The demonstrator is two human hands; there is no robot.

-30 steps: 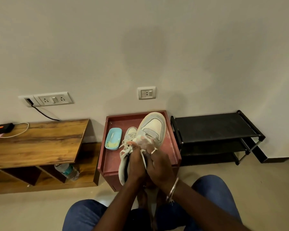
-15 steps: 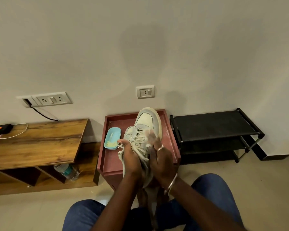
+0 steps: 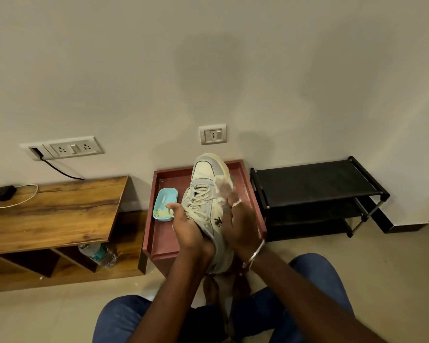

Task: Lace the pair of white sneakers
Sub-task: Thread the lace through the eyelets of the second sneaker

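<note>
I hold one white sneaker with grey panels, toe pointing away from me, above the maroon tray table. Its laces criss-cross the eyelets. My left hand grips the sneaker's left side near the collar, thumb sticking out to the left. On the other side my right hand cups the shoe, its blurred fingers reaching up along the shoe and a ring showing. The heel is hidden between my wrists. No second sneaker is visible.
A light blue dish sits on the tray table left of the shoe. A black shoe rack stands to the right and a wooden bench to the left, with a water bottle on its lower shelf. My knees are below.
The sneaker has turned from sole-up to laces-up and now points straight away. Both hands shifted lower toward the heel. The second sneaker seen on the table earlier is no longer visible.
</note>
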